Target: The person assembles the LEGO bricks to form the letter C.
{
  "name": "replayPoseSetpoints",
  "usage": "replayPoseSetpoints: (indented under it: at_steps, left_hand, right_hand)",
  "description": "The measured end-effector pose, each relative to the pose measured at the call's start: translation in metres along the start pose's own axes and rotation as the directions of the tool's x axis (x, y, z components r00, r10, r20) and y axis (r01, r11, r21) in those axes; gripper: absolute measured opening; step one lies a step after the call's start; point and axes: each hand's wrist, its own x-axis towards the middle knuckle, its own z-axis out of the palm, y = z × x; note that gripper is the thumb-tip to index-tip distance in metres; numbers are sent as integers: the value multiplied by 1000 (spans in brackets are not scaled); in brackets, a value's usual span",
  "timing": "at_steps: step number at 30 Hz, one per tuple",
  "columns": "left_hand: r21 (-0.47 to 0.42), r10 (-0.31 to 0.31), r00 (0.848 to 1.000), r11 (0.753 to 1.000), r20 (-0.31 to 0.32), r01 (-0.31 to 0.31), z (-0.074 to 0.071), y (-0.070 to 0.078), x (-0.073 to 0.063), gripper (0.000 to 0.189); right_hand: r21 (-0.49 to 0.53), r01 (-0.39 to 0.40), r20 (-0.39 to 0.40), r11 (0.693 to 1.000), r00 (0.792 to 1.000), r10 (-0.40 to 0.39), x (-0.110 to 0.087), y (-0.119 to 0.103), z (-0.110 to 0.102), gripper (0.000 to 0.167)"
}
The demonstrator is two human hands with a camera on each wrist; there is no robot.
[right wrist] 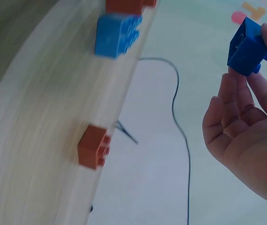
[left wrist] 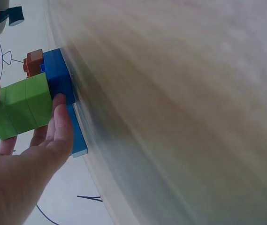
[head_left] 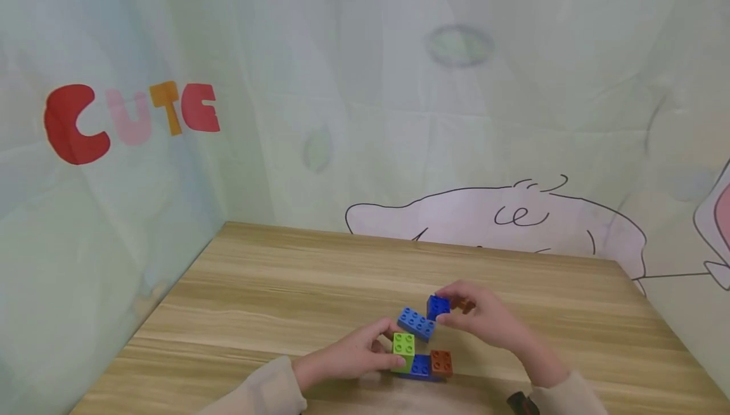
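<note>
My left hand (head_left: 365,350) grips a stack of lime-green toy building bricks (head_left: 402,353) between thumb and fingers. That stack sits on one end of a long blue brick (head_left: 420,365), and an orange-brown brick (head_left: 441,362) is on its other end. In the right wrist view, the thumb and fingertips of my right hand (right wrist: 246,112) pinch a small dark blue brick (right wrist: 248,49), held up off the table. A lighter blue brick (head_left: 416,322) with studs upward lies just behind the green stack, between the two hands.
Another orange-brown brick (head_left: 465,305) lies beyond the right hand, partly hidden by it in the head view. Everything rests on a wood-grain table (head_left: 274,288). Printed cloth walls (head_left: 319,85) stand along its back and left edges.
</note>
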Motion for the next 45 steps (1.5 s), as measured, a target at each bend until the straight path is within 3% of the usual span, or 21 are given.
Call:
replayPoseSetpoints:
  at_steps: [6,12,25,45]
  left_hand:
    - [-12,11,1000,1000,3,-11,1,-1,0,26]
    - [-16,11,1000,1000,4,-11,1,-1,0,27]
    - [-19,13,1000,1000,22,-13,-1,0,-2,29]
    - [-28,26,1000,999,17,-26,0,0,-1,29]
  right_hand:
    - [26,89,23,996,996,-90,-5,-15,15,34]
    - [60,122,51,991,991,-126,-7,-22,25,34]
    - [79,229,68,970,970,-234,0,-18,43,35]
    - [98,151,98,984,982,-160,1,-19,47,35]
